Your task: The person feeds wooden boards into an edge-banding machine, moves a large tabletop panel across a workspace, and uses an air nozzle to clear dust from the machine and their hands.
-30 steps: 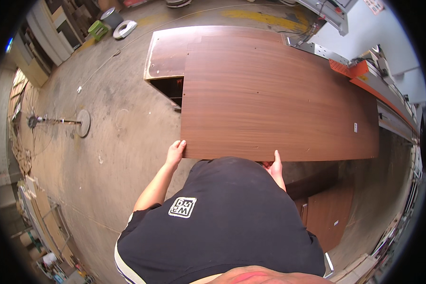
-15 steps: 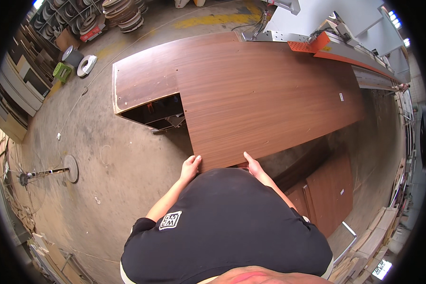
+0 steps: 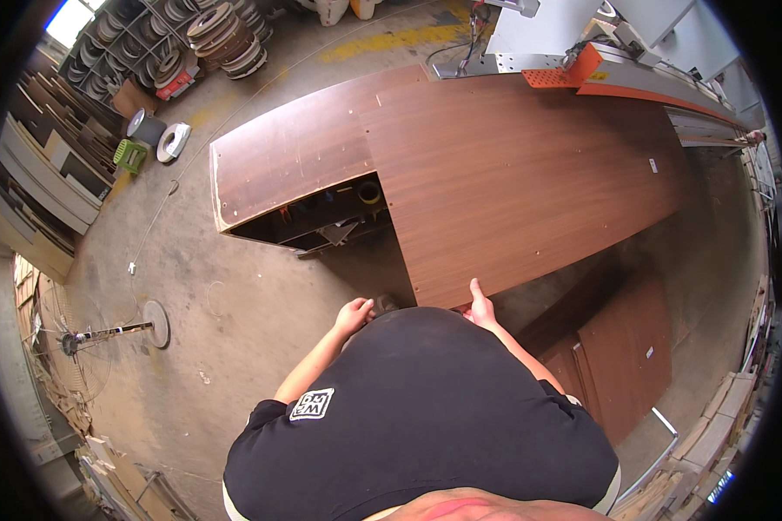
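Observation:
A large brown wood-grain panel (image 3: 495, 191) lies flat, its far part under the orange and grey machine beam. My right hand (image 3: 481, 311) grips its near edge, thumb on top and fingers hidden below. To the left of the panel's near corner, my left hand (image 3: 354, 318) is in the air with curled fingers and nothing visible in them, apart from the panel. The panel rests against a brown worktop (image 3: 291, 156), whose open compartment (image 3: 330, 213) below holds a roll of tape and other small items.
More brown panels (image 3: 626, 356) lie low at my right. A standing fan (image 3: 104, 334) is on the floor at left. Farther back are a green stool (image 3: 130, 156), a white roll (image 3: 173, 141) and stacked edging rolls (image 3: 226, 39). Leaning boards (image 3: 43, 165) line the left side.
The panel has slid right along the worktop, uncovering more of the compartment. My left hand has let go of the panel's corner; my right hand keeps its hold and has shifted slightly right.

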`<action>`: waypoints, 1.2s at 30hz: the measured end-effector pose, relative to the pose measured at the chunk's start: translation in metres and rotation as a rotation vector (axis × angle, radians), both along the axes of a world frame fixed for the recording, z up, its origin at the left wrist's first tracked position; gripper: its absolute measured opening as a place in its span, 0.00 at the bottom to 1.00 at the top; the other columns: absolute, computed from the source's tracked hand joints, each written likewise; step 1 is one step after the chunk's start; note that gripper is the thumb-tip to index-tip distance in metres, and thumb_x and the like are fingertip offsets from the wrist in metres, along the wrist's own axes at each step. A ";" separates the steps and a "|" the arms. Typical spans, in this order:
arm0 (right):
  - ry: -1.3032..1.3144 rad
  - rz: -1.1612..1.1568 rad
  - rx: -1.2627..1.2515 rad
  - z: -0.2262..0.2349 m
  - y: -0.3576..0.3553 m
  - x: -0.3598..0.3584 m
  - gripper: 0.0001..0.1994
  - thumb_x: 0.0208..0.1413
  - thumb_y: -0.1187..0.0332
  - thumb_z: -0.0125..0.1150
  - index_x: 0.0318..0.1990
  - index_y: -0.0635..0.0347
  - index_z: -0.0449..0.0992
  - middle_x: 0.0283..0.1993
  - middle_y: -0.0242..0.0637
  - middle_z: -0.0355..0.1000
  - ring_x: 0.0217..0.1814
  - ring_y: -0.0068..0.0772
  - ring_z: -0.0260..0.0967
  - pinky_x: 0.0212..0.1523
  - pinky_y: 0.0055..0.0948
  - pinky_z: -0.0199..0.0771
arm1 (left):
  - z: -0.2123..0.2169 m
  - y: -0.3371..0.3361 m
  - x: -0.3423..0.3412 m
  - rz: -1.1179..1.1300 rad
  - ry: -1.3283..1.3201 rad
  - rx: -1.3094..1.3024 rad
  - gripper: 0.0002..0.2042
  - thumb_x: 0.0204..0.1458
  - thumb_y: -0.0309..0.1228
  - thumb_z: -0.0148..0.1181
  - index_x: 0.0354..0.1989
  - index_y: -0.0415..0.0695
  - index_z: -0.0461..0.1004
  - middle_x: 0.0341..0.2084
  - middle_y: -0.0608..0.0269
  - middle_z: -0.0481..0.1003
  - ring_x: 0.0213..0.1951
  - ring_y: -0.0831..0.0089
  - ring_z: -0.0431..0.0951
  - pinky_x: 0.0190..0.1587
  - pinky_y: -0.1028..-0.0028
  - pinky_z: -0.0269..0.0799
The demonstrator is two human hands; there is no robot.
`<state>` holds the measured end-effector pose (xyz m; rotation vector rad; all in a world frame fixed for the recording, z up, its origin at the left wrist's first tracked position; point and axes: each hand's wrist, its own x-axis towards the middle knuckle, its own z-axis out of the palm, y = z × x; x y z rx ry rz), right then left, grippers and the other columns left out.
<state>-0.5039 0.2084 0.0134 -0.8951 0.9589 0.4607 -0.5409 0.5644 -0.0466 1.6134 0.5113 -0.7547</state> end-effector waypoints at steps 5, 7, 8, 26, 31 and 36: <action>-0.032 -0.029 -0.139 -0.016 -0.040 0.011 0.34 0.62 0.38 0.59 0.53 0.67 0.76 0.45 0.43 0.79 0.38 0.39 0.78 0.36 0.36 0.79 | -0.005 0.037 -0.020 -0.036 0.176 0.379 0.18 0.65 0.46 0.56 0.48 0.42 0.75 0.31 0.60 0.82 0.25 0.76 0.78 0.27 0.74 0.71; -0.048 -0.055 -0.215 0.007 -0.048 0.021 0.37 0.62 0.37 0.58 0.51 0.72 0.78 0.49 0.45 0.79 0.46 0.36 0.78 0.41 0.34 0.78 | -0.017 0.049 -0.034 0.084 0.241 0.366 0.18 0.66 0.45 0.54 0.50 0.42 0.75 0.32 0.58 0.82 0.25 0.75 0.78 0.27 0.73 0.71; -0.048 -0.029 -0.225 0.011 -0.057 0.026 0.37 0.62 0.37 0.58 0.51 0.73 0.78 0.49 0.45 0.79 0.47 0.35 0.78 0.43 0.34 0.78 | -0.025 0.051 -0.040 0.145 0.275 0.355 0.18 0.66 0.45 0.53 0.51 0.42 0.74 0.32 0.58 0.82 0.26 0.75 0.78 0.27 0.72 0.71; -0.085 -0.193 -0.308 -0.018 -0.207 0.068 0.29 0.61 0.35 0.57 0.46 0.55 0.76 0.31 0.29 0.76 0.26 0.21 0.71 0.23 0.25 0.69 | 0.006 -0.186 0.134 -0.442 -0.266 0.508 0.18 0.59 0.46 0.59 0.49 0.46 0.81 0.43 0.53 0.83 0.48 0.57 0.82 0.53 0.63 0.76; -0.077 -0.302 -0.271 -0.008 -0.225 0.073 0.32 0.58 0.31 0.57 0.44 0.55 0.77 0.31 0.30 0.77 0.27 0.24 0.73 0.27 0.24 0.73 | 0.006 -0.181 0.161 -0.494 -0.260 0.459 0.18 0.59 0.46 0.60 0.49 0.47 0.81 0.43 0.53 0.83 0.49 0.57 0.82 0.53 0.63 0.76; -0.043 -0.328 -0.367 -0.020 -0.228 0.069 0.36 0.57 0.29 0.57 0.44 0.60 0.75 0.33 0.36 0.77 0.29 0.26 0.75 0.30 0.23 0.75 | -0.006 -0.174 0.192 -0.659 -0.287 0.450 0.18 0.58 0.46 0.61 0.48 0.46 0.81 0.42 0.51 0.83 0.47 0.56 0.83 0.52 0.62 0.77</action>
